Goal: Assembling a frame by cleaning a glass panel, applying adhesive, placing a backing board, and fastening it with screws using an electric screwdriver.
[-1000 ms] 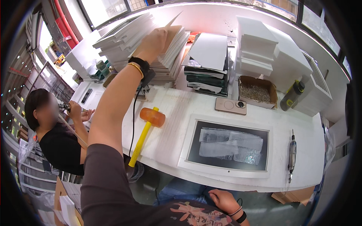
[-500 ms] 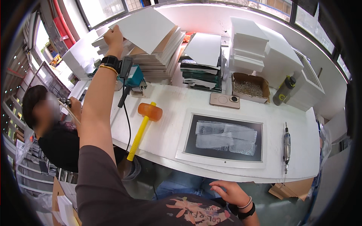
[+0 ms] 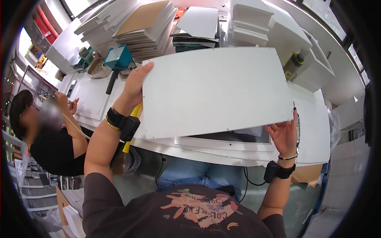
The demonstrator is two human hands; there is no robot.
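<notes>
A thin white panel [image 3: 214, 91] with small holes along its edges is held tilted above the table between my two hands. My left hand [image 3: 137, 82] grips its left edge, thumb on top. At the lower right corner, my right hand [image 3: 283, 134] has its fingers under the panel and its index finger stretched up along the side. Below lies a white frame [image 3: 254, 147] with a dark inset, mostly covered by the panel. An electric screwdriver [image 3: 298, 131] lies just beyond my right hand. Of the mallet, parts of the yellow handle [image 3: 126, 147] show.
Stacks of white and brown boards [image 3: 143, 22] stand at the back, with white blocks [image 3: 250, 23] to their right. A dark bottle [image 3: 293, 65] stands at the right. A teal box-shaped thing [image 3: 118, 57] is behind my left hand. A co-worker [image 3: 55, 146] works at the left.
My left hand has brought the white panel from the back stack to over the frame. My right hand has risen from my lap to the panel's right corner. The view has shifted.
</notes>
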